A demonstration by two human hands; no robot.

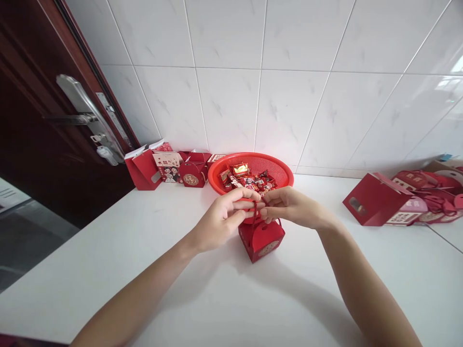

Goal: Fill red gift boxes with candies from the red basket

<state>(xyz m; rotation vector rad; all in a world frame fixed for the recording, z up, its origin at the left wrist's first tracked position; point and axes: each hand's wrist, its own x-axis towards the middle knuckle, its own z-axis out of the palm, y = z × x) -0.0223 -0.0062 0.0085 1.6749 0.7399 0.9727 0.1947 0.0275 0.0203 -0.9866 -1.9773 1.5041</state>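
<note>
A small red gift box [261,241] with a round gold emblem stands on the white tabletop, in front of the basket. Its thin red cord [254,224] rises from the top to my fingers. My left hand [226,217] pinches the cord from the left, its fingers stretched toward the right hand. From the other side my right hand [287,207] closes thumb and fingers on the same cord. The two hands nearly meet just above the box. Behind them sits a red plastic basket [287,174] holding wrapped candies [249,182].
Several red gift boxes [193,173] line the wall at the left, beside a red paper bag [142,168]. More boxes lie at the right, including a large red box [378,198]. A dark door with a metal handle [87,113] stands at the far left. White tiles [227,106] cover the wall.
</note>
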